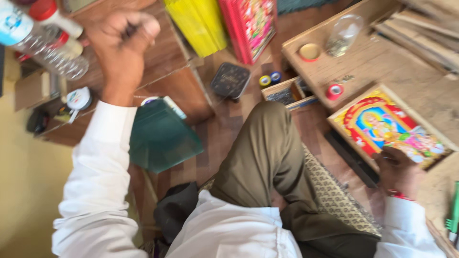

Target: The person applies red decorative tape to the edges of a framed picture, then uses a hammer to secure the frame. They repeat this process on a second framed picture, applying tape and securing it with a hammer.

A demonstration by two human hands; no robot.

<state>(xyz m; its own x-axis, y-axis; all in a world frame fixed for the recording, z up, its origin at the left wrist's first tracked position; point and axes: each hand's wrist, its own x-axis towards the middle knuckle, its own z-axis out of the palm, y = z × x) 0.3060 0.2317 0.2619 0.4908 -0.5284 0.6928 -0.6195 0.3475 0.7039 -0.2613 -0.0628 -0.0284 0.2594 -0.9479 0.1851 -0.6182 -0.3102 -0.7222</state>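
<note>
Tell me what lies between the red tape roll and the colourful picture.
Head view: only bare wooden board separates the red tape roll from the colourful picture.

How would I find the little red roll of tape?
Look at the low wooden worktable on the right. The red tape roll lies near its front edge, just above the colourful framed picture. Unlike the blue and yellow rolls nearby, it is red and white-centred.

Plastic bottles [33, 33] cut by top-left edge, left hand [125, 40] motion-blurred, green tool [453, 215] cropped at right edge, right hand [399, 172] fingertips unclear on colourful picture [389, 126].
</note>
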